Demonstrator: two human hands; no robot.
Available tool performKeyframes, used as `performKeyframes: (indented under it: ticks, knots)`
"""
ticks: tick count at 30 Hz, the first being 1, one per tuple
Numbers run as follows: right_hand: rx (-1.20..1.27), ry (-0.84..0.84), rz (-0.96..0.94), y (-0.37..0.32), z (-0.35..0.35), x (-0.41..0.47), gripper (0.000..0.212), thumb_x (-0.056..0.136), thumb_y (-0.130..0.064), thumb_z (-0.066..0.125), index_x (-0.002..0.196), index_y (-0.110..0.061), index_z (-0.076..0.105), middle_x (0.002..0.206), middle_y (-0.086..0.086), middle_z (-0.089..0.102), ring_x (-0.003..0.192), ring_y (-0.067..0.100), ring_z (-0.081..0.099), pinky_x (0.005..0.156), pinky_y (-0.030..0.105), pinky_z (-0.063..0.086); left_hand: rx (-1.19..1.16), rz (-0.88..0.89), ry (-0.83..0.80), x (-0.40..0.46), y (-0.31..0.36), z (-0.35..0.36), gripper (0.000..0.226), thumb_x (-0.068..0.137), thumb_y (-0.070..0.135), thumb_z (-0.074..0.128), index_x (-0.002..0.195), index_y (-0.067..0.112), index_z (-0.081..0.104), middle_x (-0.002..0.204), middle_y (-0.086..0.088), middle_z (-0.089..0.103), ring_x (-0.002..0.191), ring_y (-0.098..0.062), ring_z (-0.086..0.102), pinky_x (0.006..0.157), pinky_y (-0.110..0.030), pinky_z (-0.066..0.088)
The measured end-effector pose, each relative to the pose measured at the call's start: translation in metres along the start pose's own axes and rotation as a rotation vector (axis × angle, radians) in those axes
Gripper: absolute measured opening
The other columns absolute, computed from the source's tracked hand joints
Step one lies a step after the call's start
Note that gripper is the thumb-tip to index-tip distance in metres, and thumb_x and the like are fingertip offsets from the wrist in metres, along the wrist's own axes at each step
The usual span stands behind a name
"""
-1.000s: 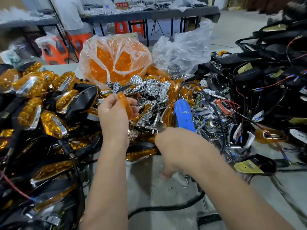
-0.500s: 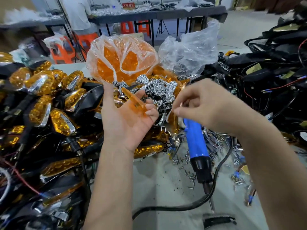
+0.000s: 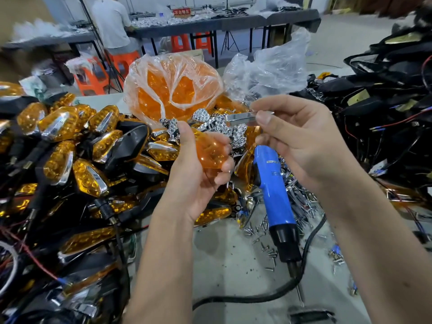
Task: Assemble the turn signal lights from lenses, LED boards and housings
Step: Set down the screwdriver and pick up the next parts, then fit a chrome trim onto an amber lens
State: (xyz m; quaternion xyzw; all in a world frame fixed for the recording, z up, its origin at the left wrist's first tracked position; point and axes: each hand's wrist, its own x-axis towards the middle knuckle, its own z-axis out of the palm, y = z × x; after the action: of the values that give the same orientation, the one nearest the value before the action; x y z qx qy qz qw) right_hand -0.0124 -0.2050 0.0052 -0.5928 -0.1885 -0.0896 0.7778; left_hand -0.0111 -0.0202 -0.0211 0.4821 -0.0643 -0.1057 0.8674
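many finished lights [image 3: 60, 146] lie piled at left. this one is barely begun: the left hand [image 3: 196, 174] cradles an amber lens [image 3: 210, 152], the right hand [image 3: 297, 141] pinches a chrome strip [image 3: 243, 118] just above it, not yet fitted; housing and screwing remain.

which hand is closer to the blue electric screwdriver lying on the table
Right. The right hand, pinching a chrome strip, sits just above and beside the blue screwdriver. The left hand, cupping an orange lens, is farther off to the screwdriver's left.
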Motion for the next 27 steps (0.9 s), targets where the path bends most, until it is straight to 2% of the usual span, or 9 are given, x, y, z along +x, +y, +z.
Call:
performKeyframes:
  ticks: [2,5,8,12,15,18,21,24,27]
  knots:
    - [0.033,-0.002,0.010,0.002,0.002,-0.001,0.015,0.091,-0.005,0.072,0.096,-0.016,0.081,0.090,0.008,0.077,0.091,0.024,0.073,0.069,0.026,0.057,0.088,0.043,0.031,0.001,-0.004,0.001,0.075,0.087,0.076,0.036,0.102,0.009,0.066,0.079,-0.007,0.062,0.057,-0.015,0.054,0.042,-0.021,0.039]
    - [0.034,0.004,0.057,0.005,0.006,-0.001,0.010,0.086,-0.010,0.078,0.096,-0.011,0.077,0.081,0.012,0.075,0.078,0.023,0.071,0.061,0.025,0.055,0.168,0.069,0.039,0.002,-0.006,0.002,0.072,0.092,0.072,0.038,0.114,0.008,0.060,0.076,-0.008,0.066,0.052,-0.014,0.054,0.038,-0.020,0.036]
    - [-0.065,-0.051,0.126,0.009,0.005,-0.001,0.009,0.084,-0.013,0.079,0.092,-0.010,0.077,0.075,0.008,0.070,0.068,0.017,0.062,0.057,0.023,0.050,0.321,0.062,0.079,0.004,-0.008,0.001,0.054,0.103,0.062,0.040,0.110,0.012,0.059,0.077,-0.010,0.070,0.046,-0.016,0.053,0.036,-0.020,0.030]
    - [-0.103,-0.155,0.210,0.010,-0.003,-0.003,0.010,0.086,-0.015,0.080,0.096,-0.014,0.083,0.083,0.013,0.064,0.077,0.025,0.055,0.067,0.025,0.052,0.448,0.039,0.104,0.004,-0.011,-0.002,0.049,0.104,0.062,0.044,0.112,0.019,0.067,0.082,-0.009,0.072,0.048,-0.015,0.053,0.041,-0.021,0.037]
    - [-0.107,-0.107,0.165,0.011,-0.004,-0.003,0.012,0.088,-0.009,0.077,0.094,-0.017,0.083,0.085,0.013,0.069,0.078,0.025,0.059,0.077,0.033,0.056,0.441,0.067,-0.026,0.003,-0.009,-0.002,0.040,0.102,0.056,0.056,0.115,0.022,0.071,0.084,-0.006,0.069,0.053,-0.015,0.052,0.041,-0.019,0.032]
    - [-0.061,-0.061,0.120,0.012,-0.003,-0.002,0.016,0.086,-0.002,0.075,0.099,-0.011,0.079,0.094,0.011,0.075,0.086,0.023,0.069,0.089,0.037,0.059,0.334,0.073,-0.091,0.001,-0.009,0.000,0.022,0.099,0.039,0.067,0.105,0.019,0.071,0.085,-0.004,0.068,0.059,-0.016,0.057,0.045,-0.020,0.039]
    - [-0.041,-0.019,0.103,0.014,-0.002,-0.001,0.031,0.085,0.004,0.075,0.112,-0.011,0.074,0.106,0.010,0.072,0.094,0.022,0.071,0.090,0.034,0.058,0.277,0.101,-0.066,0.002,-0.010,0.000,0.017,0.094,0.034,0.073,0.102,0.019,0.071,0.095,-0.002,0.072,0.069,-0.018,0.063,0.051,-0.021,0.046]
    - [-0.021,0.044,0.102,0.017,-0.001,-0.001,0.039,0.088,0.014,0.071,0.121,-0.007,0.069,0.106,0.013,0.074,0.102,0.028,0.076,0.087,0.034,0.060,0.246,0.146,-0.048,0.003,-0.010,-0.002,0.009,0.093,0.022,0.076,0.099,0.019,0.070,0.110,-0.003,0.078,0.081,-0.021,0.073,0.055,-0.023,0.053]
    - [-0.006,0.137,0.117,0.023,0.003,-0.002,0.041,0.087,0.014,0.072,0.122,-0.007,0.067,0.108,0.013,0.076,0.105,0.031,0.077,0.091,0.042,0.062,0.325,0.249,0.027,0.006,-0.012,-0.003,0.010,0.091,0.013,0.079,0.098,0.017,0.072,0.096,-0.008,0.077,0.080,-0.021,0.074,0.059,-0.024,0.057]
